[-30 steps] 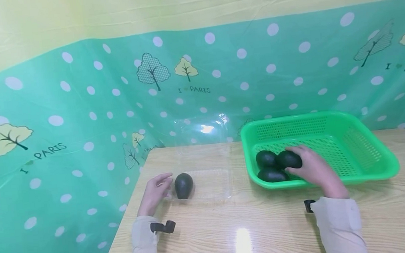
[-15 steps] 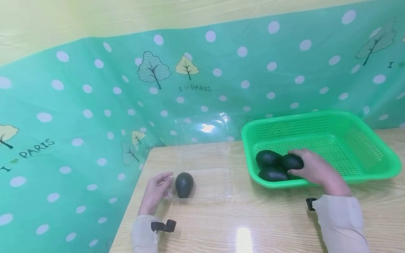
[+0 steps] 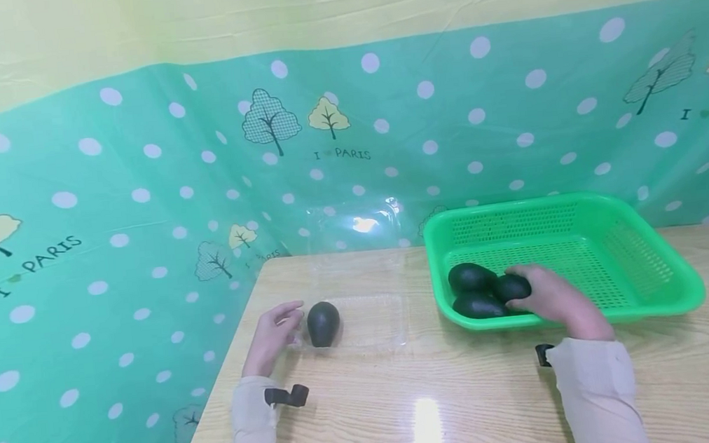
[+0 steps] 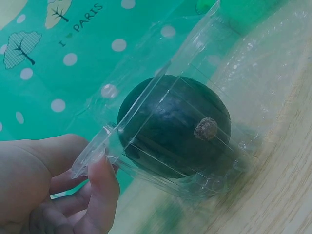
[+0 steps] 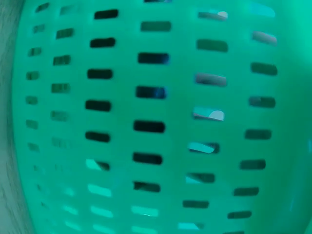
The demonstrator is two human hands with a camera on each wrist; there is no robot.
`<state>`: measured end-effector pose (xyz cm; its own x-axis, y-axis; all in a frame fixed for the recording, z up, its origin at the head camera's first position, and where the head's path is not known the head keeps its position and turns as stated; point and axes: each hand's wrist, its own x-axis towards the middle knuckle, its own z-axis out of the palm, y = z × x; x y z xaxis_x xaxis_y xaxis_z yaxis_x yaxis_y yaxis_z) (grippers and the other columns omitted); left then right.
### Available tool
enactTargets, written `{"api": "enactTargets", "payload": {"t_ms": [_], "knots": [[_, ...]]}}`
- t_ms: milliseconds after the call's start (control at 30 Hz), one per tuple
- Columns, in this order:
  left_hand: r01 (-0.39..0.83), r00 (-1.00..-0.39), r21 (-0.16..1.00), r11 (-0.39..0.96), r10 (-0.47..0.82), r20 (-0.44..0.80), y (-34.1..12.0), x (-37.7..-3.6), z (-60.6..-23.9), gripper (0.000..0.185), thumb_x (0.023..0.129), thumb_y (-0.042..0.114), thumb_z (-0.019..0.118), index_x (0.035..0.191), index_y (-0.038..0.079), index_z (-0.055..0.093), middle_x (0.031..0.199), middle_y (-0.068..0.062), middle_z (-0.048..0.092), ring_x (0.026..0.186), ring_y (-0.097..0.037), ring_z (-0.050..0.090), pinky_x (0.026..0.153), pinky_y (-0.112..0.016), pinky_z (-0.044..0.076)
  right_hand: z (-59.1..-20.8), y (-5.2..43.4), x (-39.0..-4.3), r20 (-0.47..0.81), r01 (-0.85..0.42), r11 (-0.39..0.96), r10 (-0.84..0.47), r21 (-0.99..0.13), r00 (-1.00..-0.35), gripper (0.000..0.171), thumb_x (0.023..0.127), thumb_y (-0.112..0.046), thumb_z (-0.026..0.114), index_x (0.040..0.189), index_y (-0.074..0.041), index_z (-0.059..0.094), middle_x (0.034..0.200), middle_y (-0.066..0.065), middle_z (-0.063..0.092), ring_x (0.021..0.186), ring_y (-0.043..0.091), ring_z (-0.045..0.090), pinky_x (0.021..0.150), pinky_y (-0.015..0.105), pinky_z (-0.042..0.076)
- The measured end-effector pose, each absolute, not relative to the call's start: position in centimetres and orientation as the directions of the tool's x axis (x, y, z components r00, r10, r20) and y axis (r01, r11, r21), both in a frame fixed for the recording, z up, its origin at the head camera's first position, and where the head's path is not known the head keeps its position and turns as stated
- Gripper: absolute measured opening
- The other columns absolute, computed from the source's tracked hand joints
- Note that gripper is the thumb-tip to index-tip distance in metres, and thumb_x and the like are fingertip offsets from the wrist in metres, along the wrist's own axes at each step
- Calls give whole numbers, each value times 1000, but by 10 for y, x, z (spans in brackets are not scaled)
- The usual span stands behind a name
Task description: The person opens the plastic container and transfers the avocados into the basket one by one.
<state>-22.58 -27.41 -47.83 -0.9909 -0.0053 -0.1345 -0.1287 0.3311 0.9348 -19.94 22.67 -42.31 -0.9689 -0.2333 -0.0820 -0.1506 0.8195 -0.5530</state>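
My left hand pinches the rim of a clear plastic clamshell box between thumb and finger. A dark avocado sits in the left end of that box, its stem end showing through the plastic wall. Inside the green basket, my right hand grips another dark avocado from the right side. Two more avocados lie against it: one behind on the left, one in front. Basket wall fills the right wrist view and hides the right hand there.
The clamshell lid stands raised at the back, near the polka-dot cloth hung behind the table. Wooden tabletop stretches in front of the box and basket. Black wrist mounts sit at both sleeves.
My right hand has lowered its avocado a little and shifted it slightly right within the basket. The left hand keeps its hold on the box.
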Motion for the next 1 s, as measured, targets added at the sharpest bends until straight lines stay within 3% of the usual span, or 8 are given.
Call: {"api": "enactTargets", "payload": {"t_ms": [633,1000], "knots": [[-134,-990,925,355,-8,-140,-274,-226,-476,40,101,22,58,138,6,56,126,-20,60,102,-28,59,70,-27,57,-421,227,-199,-69,-162,834,-232,-528,-970,55,93,-18,68,134,13,50,135,40,46,124,58,42,97,68,43],[-132,-989,926,354,9,-144,-275,-226,-475,42,102,21,57,140,3,53,128,-23,58,105,-31,58,71,-29,58,-415,221,-199,7,-193,824,-223,-533,-975,47,94,-17,66,131,10,55,135,37,48,126,56,42,101,68,40]]}}
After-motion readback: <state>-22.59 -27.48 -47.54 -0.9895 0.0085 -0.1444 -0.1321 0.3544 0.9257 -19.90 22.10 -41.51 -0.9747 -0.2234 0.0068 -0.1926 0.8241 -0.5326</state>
